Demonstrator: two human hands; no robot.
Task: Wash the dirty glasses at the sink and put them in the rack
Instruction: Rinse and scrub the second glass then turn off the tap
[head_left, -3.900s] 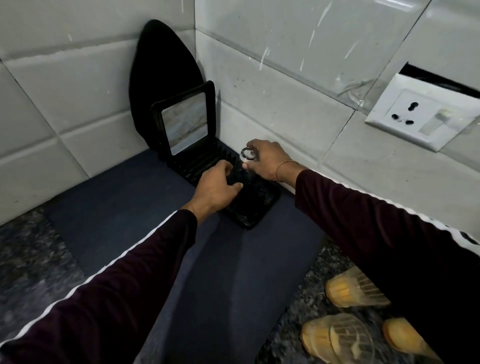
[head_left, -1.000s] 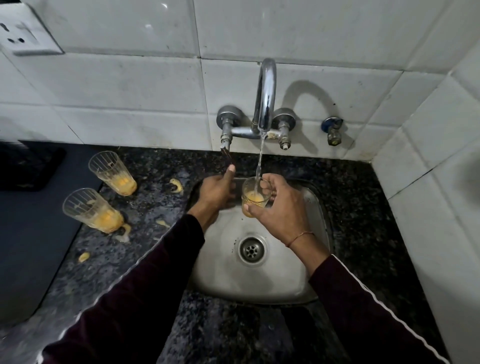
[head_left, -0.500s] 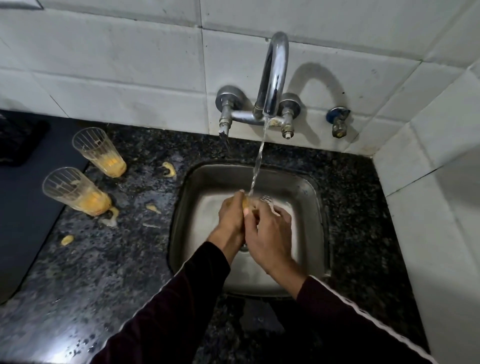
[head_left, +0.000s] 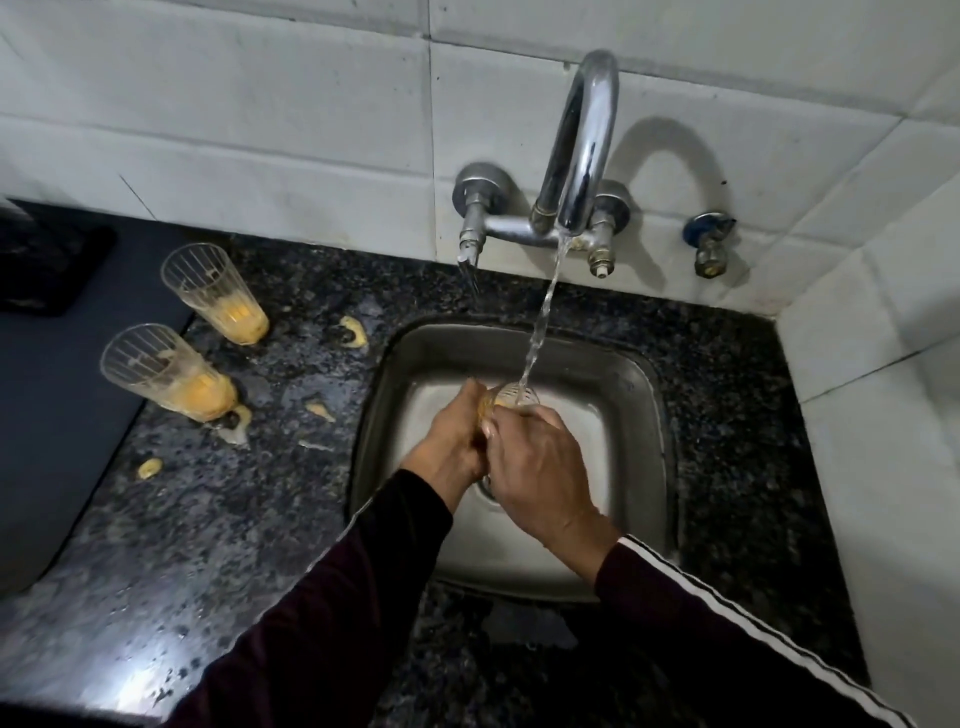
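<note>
Head view, looking down. Dark speckled stone desk (head_left: 249, 519) ran along a white tiled wall (head_left: 260, 130), with a dark mat (head_left: 62, 415) over its left part. Steel sink (head_left: 644, 415) was set into the desk on the right. Chrome tap (head_left: 582, 135) on the wall was running; its stream (head_left: 543, 317) fell into the sink and landed on the rim of the glass being washed.

Left hand (head_left: 452, 441) and right hand (head_left: 540, 467) were together over the middle of the sink, both wrapped round one glass (head_left: 506, 400). Only its rim and a strip of its side showed between them; yellow residue was visible on that strip. Fingers of both hands curled round it. Whether one hand was rubbing or simply holding could not be told.

Two more glasses stood on the desk left of the sink, apart from each other: far glass (head_left: 213, 291) nearer the wall, near glass (head_left: 161, 371) at the mat's edge. Both held yellow residue at the bottom, so both were unwashed. Yellow spill blobs (head_left: 353, 332) lay scattered on the desk between those glasses and the sink.

A black object (head_left: 47, 270) sat at the far left on the mat, cut off by the frame edge; possibly the rack, not confirmed.

Progress, as judged: one glass mid-wash and not yet clean. Left to do: finish it, rack it, then wash and rack the two on the desk. No clean glass was in view.
</note>
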